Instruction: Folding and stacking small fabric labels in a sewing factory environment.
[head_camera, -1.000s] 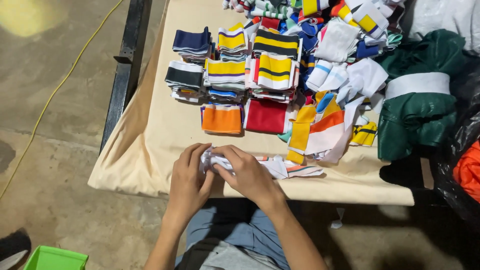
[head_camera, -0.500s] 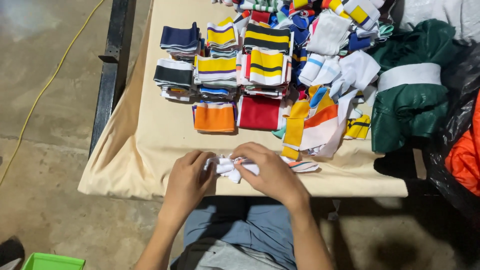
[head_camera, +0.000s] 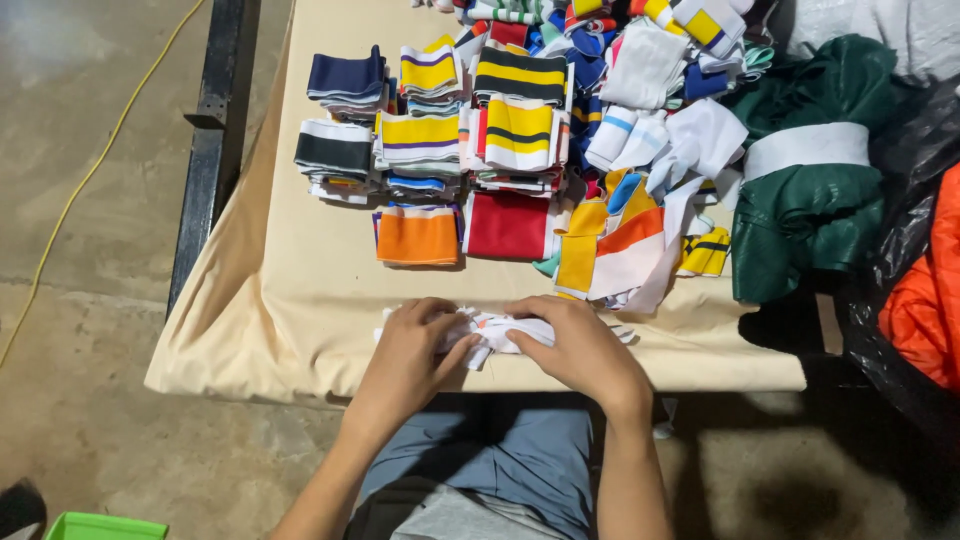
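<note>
Both hands, left hand (head_camera: 408, 352) and right hand (head_camera: 572, 345), press a small white cloth piece (head_camera: 487, 330) flat, probably mid-fold. Next comes squaring its edges before stacking.

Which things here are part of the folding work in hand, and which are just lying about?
In hand:
- white cloth, bunched under both hands
- left hand and right hand, both pressing on it
- folded stacks and loose pile on the table

Lying about:
- green bundle
- orange bag
- yellow cable
- green bin
</note>
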